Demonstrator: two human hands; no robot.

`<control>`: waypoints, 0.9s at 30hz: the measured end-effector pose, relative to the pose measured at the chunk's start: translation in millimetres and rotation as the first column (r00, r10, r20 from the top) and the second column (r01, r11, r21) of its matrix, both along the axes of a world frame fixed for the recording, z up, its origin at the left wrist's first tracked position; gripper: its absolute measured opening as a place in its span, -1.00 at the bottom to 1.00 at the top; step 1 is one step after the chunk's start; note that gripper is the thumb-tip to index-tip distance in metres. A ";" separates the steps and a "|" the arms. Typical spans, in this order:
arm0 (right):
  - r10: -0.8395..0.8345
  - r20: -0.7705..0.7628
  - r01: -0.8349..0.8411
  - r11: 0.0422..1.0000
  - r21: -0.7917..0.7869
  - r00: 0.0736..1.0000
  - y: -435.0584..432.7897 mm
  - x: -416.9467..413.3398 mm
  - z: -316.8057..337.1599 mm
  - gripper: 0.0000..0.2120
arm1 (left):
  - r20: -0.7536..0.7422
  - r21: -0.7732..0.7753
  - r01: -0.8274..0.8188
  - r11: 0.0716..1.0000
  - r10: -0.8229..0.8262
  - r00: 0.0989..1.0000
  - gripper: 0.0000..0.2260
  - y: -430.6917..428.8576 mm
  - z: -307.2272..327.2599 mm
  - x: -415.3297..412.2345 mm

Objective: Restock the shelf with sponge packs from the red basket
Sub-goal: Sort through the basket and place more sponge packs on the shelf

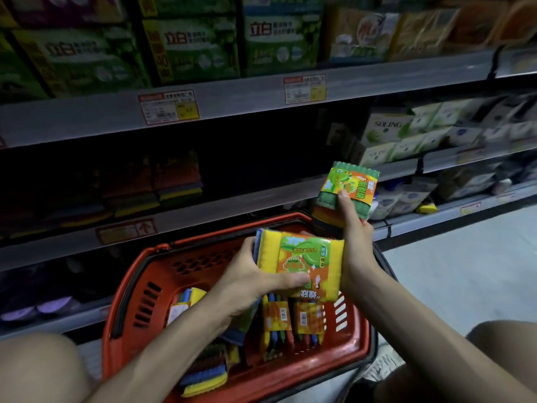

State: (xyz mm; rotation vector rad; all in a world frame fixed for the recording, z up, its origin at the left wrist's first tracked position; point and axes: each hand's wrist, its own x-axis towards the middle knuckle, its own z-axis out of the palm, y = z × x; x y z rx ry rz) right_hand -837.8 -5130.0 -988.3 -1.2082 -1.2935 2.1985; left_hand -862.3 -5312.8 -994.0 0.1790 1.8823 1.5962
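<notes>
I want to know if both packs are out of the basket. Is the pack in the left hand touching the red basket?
Apart. The head view shows the left hand holding the yellow-edged sponge pack above the red basket, with open space beneath it.

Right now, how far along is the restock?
Some sponge packs already sit on the dark shelf. In hand: left hand holds a yellow pack, right hand a green pack. Left: several packs remain in the red basket.
</notes>
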 end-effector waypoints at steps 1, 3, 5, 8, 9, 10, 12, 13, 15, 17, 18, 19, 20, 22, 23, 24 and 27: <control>0.001 0.022 -0.002 1.000 0.025 1.000 -0.6 1.3 -1.2 -0.15 | -0.046 -0.034 -0.009 0.999 0.008 0.999 -0.11 1.0 1.3 1.5; -0.010 0.070 0.005 0.997 0.077 0.997 0.7 1.2 -6.0 -0.21 | -0.091 -0.036 -0.028 0.999 0.024 0.996 -0.14 4.0 1.1 6.7; -0.025 0.093 0.014 0.993 0.118 0.995 0.7 1.2 -7.6 -0.21 | -0.072 0.012 -0.017 1.000 0.017 0.997 -0.27 6.6 0.1 12.9; -0.053 0.072 0.038 0.981 0.191 0.996 -0.7 0.8 -7.2 -0.22 | -0.042 0.063 0.037 0.997 -0.034 0.999 -0.45 6.0 2.3 18.5; -0.052 0.057 0.039 0.976 0.214 0.997 -2.5 0.8 -5.6 -0.24 | -0.036 0.073 0.052 0.996 -0.049 0.998 -0.48 5.1 2.9 19.2; -0.054 0.044 0.042 0.970 0.239 0.998 -5.4 1.0 -4.7 -0.24 | -0.031 0.077 0.063 0.995 -0.060 0.998 -0.50 3.8 2.2 19.7; -0.082 0.063 0.058 0.946 0.318 0.995 -12.5 0.8 -4.5 -0.19 | -0.026 0.075 0.069 0.995 -0.067 0.997 -0.56 2.1 0.7 21.6; -0.104 0.077 0.070 0.931 0.360 0.992 -16.6 0.8 -5.3 -0.17 | -0.020 0.076 0.070 0.995 -0.069 0.997 -0.59 1.6 -0.8 23.2; -0.135 0.061 0.100 0.914 0.392 0.989 -23.5 2.5 -5.0 -0.24 | -0.006 0.074 0.070 0.995 -0.070 0.998 -0.63 1.5 -4.6 29.2; -0.143 0.049 0.115 0.921 0.373 0.988 -24.8 2.4 -1.8 -0.32 | 0.006 0.072 0.064 0.995 -0.065 0.998 -0.59 -0.2 -5.8 33.4; -0.138 0.059 0.108 0.927 0.358 0.989 -22.4 2.0 -0.6 -0.34 | 0.019 0.079 0.065 0.995 -0.067 0.998 -0.54 -2.0 -4.7 32.9; -0.125 0.074 0.093 0.938 0.334 0.989 -17.8 1.3 0.9 -0.34 | 0.031 0.092 0.070 0.993 -0.073 0.997 -0.49 -4.5 -1.2 30.5; -0.109 0.080 0.081 0.952 0.295 0.991 -12.7 0.0 4.6 -0.33 | 0.038 0.110 0.076 0.991 -0.081 0.996 -0.46 -7.1 3.0 24.9; -0.052 0.050 0.042 0.981 0.189 0.997 0.6 -0.5 11.4 -0.31 | 0.045 0.162 0.074 0.984 -0.082 0.996 -0.46 -11.1 14.6 13.1; -0.009 0.031 0.004 0.986 0.169 0.999 6.3 1.1 15.7 -0.35 | 0.053 0.201 0.040 0.979 -0.052 0.997 -0.47 -13.5 18.6 7.2; 0.029 0.025 -0.033 0.982 0.188 0.999 11.7 4.6 21.4 -0.43 | 0.070 0.243 -0.017 0.970 0.000 0.998 -0.48 -15.2 21.4 2.2; 0.129 0.060 -0.142 0.910 0.389 0.990 31.1 17.2 32.8 -0.56 | 0.160 0.314 -0.215 0.925 0.171 0.972 -0.49 -20.3 22.9 -8.4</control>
